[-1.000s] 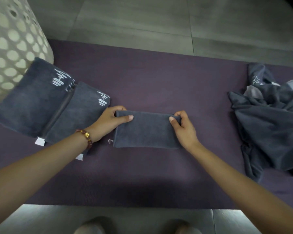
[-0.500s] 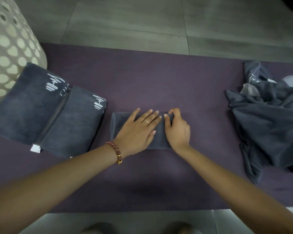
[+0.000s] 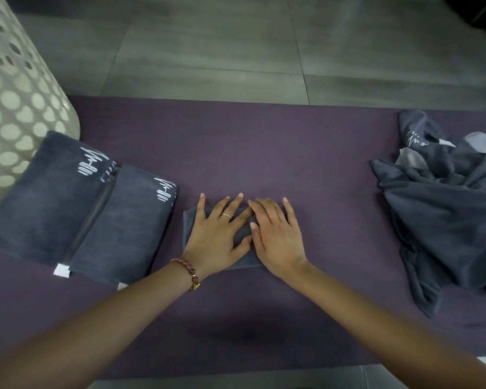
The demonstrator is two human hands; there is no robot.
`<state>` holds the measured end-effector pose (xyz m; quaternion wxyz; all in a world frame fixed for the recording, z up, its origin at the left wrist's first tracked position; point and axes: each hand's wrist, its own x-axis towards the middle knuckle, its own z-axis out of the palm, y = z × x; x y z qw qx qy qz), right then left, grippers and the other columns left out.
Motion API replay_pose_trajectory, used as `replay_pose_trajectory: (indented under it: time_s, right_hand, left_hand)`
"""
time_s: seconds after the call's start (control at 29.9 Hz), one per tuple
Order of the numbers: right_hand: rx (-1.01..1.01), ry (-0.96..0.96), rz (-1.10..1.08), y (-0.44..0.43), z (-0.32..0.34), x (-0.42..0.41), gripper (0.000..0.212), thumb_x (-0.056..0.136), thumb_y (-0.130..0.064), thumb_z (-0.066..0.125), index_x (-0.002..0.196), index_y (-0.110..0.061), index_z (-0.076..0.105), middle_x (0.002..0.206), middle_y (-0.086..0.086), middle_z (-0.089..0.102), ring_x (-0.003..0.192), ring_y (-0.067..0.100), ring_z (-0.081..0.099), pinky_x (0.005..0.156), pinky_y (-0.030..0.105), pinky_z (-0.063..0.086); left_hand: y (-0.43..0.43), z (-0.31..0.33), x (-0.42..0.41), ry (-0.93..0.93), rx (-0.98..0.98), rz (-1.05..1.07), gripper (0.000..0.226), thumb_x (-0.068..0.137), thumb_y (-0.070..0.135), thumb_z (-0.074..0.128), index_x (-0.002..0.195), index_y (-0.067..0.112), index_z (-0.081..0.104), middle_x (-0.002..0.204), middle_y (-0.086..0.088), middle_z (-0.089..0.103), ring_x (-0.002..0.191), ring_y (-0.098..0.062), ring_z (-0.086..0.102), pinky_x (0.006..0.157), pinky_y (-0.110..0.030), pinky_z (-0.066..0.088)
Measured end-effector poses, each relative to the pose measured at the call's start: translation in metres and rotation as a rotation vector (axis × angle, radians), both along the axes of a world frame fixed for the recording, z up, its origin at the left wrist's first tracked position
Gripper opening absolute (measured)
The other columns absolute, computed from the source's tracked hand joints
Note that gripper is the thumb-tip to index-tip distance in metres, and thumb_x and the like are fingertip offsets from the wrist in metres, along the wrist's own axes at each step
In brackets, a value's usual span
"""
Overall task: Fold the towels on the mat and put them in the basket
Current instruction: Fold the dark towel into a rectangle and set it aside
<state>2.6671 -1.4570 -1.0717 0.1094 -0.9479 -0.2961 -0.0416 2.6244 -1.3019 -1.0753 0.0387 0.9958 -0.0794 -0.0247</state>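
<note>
1. As I watch through the head camera, the left hand (image 3: 216, 237) and the right hand (image 3: 278, 242) lie palm-down, side by side, on a small folded towel (image 3: 190, 224) at the middle of the purple mat (image 3: 264, 153).
2. Both hands are spread flat with straight fingers. They grip nothing and only press on the cloth, and they touch each other along their inner edges.
3. The hands cover most of the small folded towel; I can see only its left edge, a patch between the thumbs and a strip at its near edge.
4. At the mat's left end, two larger folded towels (image 3: 48, 197) with white printed marks lie touching each other. The outer one sits right against the foot of the cream perforated basket (image 3: 20, 94).
5. At the right end, well apart from the hands, a heap of unfolded towels (image 3: 446, 220) lies crumpled on the mat.
6. A beaded bracelet (image 3: 187, 269) circles the left wrist and a thin ring (image 3: 227, 216) sits on one finger of that hand. Grey floor tiles (image 3: 208, 51) run beyond the mat's far edge.
</note>
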Motion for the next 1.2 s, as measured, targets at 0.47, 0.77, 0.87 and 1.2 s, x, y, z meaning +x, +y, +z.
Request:
replay_pose_trajectory:
  time_s: [0.47, 0.77, 0.87, 1.2]
  right_hand:
    - [-0.034, 0.202, 0.033, -0.015, 0.001, 0.003, 0.073, 0.090, -0.052, 0.016, 0.148, -0.008, 0.026, 0.153, 0.007, 0.030, 0.144, 0.018, 0.021, 0.117, 0.025, -0.007]
    - [0.593, 0.753, -0.603, -0.029, 0.011, -0.021, 0.057, 0.085, -0.032, 0.068, 0.128, -0.005, 0.043, 0.126, 0.009, 0.050, 0.116, 0.023, 0.052, 0.092, 0.030, 0.042]
    - [0.589, 0.934, -0.621, -0.034, 0.019, -0.007, 0.042, 0.082, -0.034, 0.070, 0.113, -0.008, 0.056, 0.108, 0.001, 0.064, 0.095, 0.017, 0.061, 0.076, 0.027, 0.048]
    - [0.895, 1.245, -0.317, -0.022, 0.059, 0.024, 0.072, 0.062, -0.059, 0.075, 0.116, -0.013, 0.062, 0.106, 0.004, 0.072, 0.097, 0.015, 0.068, 0.073, 0.023, 0.056]
  left_hand:
    - [0.036, 0.003, -0.033, 0.003, -0.098, -0.009, 0.064, 0.092, 0.052, 0.030, 0.147, 0.019, 0.032, 0.153, -0.006, 0.032, 0.140, -0.024, 0.031, 0.115, -0.039, 0.013]
    - [0.012, 0.009, -0.070, 0.069, -0.863, 0.651, 0.061, 0.100, 0.023, 0.041, 0.151, 0.029, 0.007, 0.157, -0.017, 0.004, 0.144, -0.026, 0.006, 0.114, -0.030, 0.006]
    - [0.007, 0.017, -0.062, 0.034, -1.042, 0.790, 0.064, 0.095, 0.014, 0.052, 0.149, 0.028, 0.020, 0.144, -0.012, 0.025, 0.131, -0.023, 0.031, 0.106, -0.023, 0.020]
    - [0.034, 0.066, -0.061, 0.377, -1.752, 1.056, 0.032, 0.082, 0.011, 0.069, 0.112, 0.004, 0.064, 0.101, -0.008, 0.071, 0.073, -0.012, 0.069, 0.049, -0.018, 0.051]
